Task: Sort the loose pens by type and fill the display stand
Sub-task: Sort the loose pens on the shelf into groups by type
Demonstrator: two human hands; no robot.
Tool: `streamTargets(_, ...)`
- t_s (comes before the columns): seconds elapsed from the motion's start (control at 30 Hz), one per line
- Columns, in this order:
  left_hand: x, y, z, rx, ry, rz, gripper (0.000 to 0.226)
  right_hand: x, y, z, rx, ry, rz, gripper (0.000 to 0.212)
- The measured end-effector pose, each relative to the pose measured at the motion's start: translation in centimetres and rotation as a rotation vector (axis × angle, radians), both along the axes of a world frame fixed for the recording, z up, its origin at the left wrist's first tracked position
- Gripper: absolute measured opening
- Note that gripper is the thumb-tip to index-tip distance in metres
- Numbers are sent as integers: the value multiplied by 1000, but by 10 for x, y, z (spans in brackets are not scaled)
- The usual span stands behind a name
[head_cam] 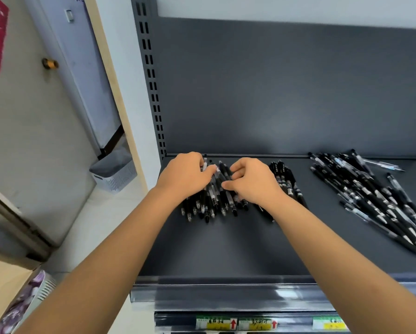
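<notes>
A bundle of black and clear retractable pens (211, 201) lies at the back left of the dark grey shelf (226, 249). My left hand (185, 174) rests on the bundle's left side, fingers curled over the pens. My right hand (252, 182) covers the bundle's right side, its fingers bent and pinching pens near the top. Just right of that hand lies a small group of all-black pens (286, 182). A large loose heap of black pens (375, 201) spreads across the shelf's right side.
The shelf's dark back panel (274, 92) rises behind the pens, with a slotted upright (151, 80) at the left. Price labels (236, 323) sit on the lower shelf's edge. A grey basket (115, 174) stands on the floor to the left, beside a door.
</notes>
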State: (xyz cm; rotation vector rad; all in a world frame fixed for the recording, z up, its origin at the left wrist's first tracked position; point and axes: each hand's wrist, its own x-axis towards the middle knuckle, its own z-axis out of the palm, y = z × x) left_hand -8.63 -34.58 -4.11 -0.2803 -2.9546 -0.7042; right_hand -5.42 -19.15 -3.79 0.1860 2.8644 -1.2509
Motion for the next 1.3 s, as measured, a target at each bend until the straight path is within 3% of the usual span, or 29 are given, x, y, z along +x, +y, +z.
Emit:
streamTargets(0.1,0,3,-1,-62,-11,-25,39,8,6,0,17,55,-7,32)
streamTargets(0.23,1,11,1,-60,1,-34,40,20,22,4,190,221,-10,28)
streamTargets(0.4,8,41,15,-289,266,-85,40,43,58,10,484,382,-42,35)
streamTargets(0.53,16,87,23,-260,320,-255,41,62,104,11,663,333,-136,40)
streamTargets(0.7,34,160,19,-264,341,-396,41,80,176,10,739,203,-274,38)
streamTargets(0.97,51,289,6,-277,289,-428,37,90,294,-2,637,-4,-370,37)
streamTargets(1.13,50,343,-1,-296,237,-318,35,78,334,-10,367,-145,-251,34)
streamTargets(1.3,46,357,-3,-282,226,-241,37,59,353,-13,317,-130,-173,22)
